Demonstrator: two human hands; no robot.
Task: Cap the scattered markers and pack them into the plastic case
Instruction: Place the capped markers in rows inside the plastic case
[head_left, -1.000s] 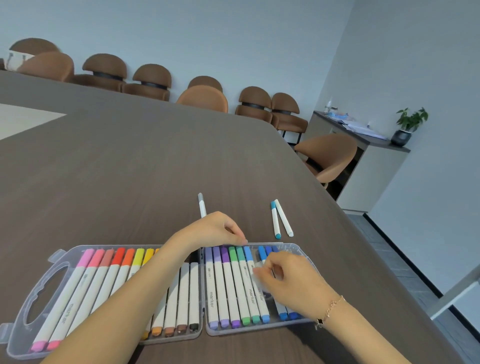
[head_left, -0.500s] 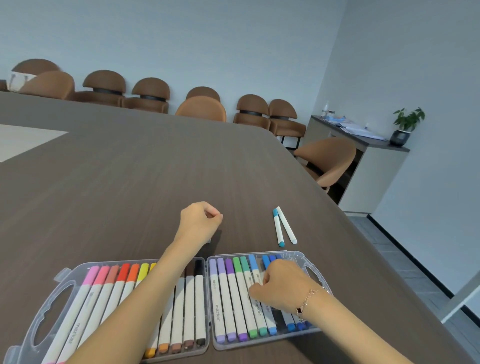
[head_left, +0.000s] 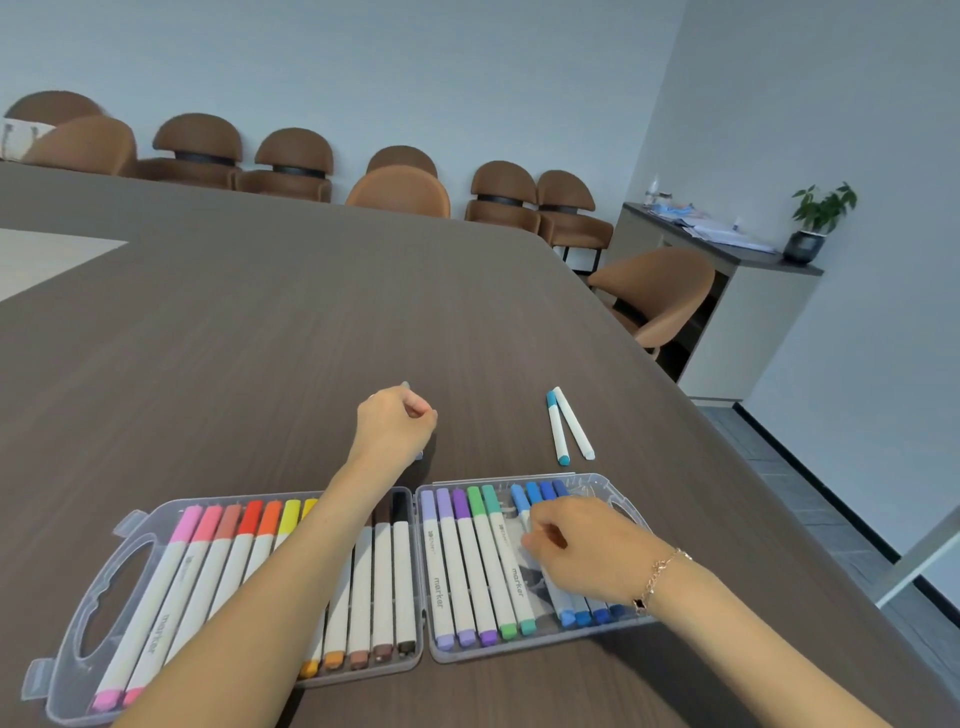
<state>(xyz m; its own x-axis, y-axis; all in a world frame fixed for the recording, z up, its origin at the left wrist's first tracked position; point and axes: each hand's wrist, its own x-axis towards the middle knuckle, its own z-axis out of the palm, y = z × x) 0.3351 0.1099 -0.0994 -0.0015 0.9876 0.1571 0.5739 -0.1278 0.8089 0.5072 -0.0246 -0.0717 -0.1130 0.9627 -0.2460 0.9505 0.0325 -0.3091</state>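
Observation:
An open clear plastic case (head_left: 111, 582) lies on the dark table near me. Its left half holds pink to black markers (head_left: 236, 545); its right half holds purple, green and blue ones (head_left: 470, 561). Beyond the case, my left hand (head_left: 395, 426) grips a grey-tipped marker (head_left: 405, 385) on the table, only its ends showing. My right hand (head_left: 587, 551) rests in the right half, fingers curled on a light blue marker (head_left: 518, 498). A teal-capped marker (head_left: 557, 428) and a white marker (head_left: 574, 423) lie loose side by side beyond the case.
The dark wooden table (head_left: 260, 338) stretches far ahead and left. Its right edge runs diagonally close to the loose markers. Brown chairs (head_left: 400, 189) line the far side and one stands at the right (head_left: 660, 291). A sideboard with a plant (head_left: 821, 213) is at the back right.
My left hand moved from the case rim forward to the grey-tipped marker and closed round it. My right hand stayed on the blue markers, and a gap now shows beside the teal one.

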